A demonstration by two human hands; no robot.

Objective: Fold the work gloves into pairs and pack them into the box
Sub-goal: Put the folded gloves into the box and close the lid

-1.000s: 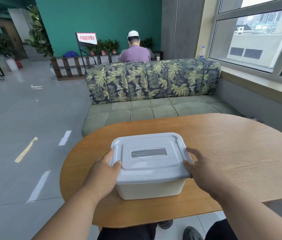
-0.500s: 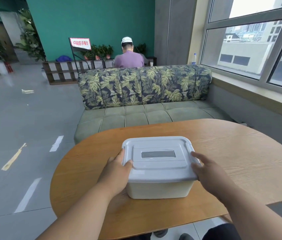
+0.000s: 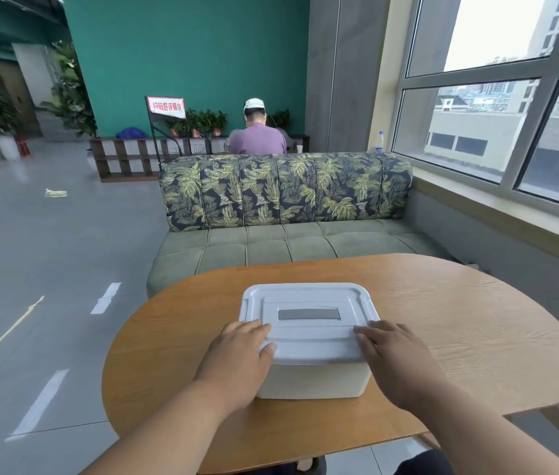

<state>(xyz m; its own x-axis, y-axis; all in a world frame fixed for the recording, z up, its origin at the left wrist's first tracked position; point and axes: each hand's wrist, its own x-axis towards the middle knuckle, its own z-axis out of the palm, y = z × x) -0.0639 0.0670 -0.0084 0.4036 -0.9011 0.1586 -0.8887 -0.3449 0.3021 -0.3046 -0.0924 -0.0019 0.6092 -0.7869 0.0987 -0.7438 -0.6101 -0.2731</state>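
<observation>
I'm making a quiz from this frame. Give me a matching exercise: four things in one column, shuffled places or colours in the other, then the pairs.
Things:
1. box lid
2. left hand
3. table
4. sofa

Descriptions:
A. beyond the table's far edge, leaf-print back
B. pale grey, closed on the box
C. fingers on the lid's near left corner
D. orange-brown wood, under the box

Pairs: 1-B, 2-C, 3-D, 4-A

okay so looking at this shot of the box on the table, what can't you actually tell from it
Head view only:
- Inside of the box: hidden by its shut lid; no gloves show anywhere.
- Lid's near corners: covered by the left hand and right hand, so any latches there are unseen.
- Table near edge: cut off by the forearms and the bottom of the frame.
- Red sign text: too small to read.
</observation>
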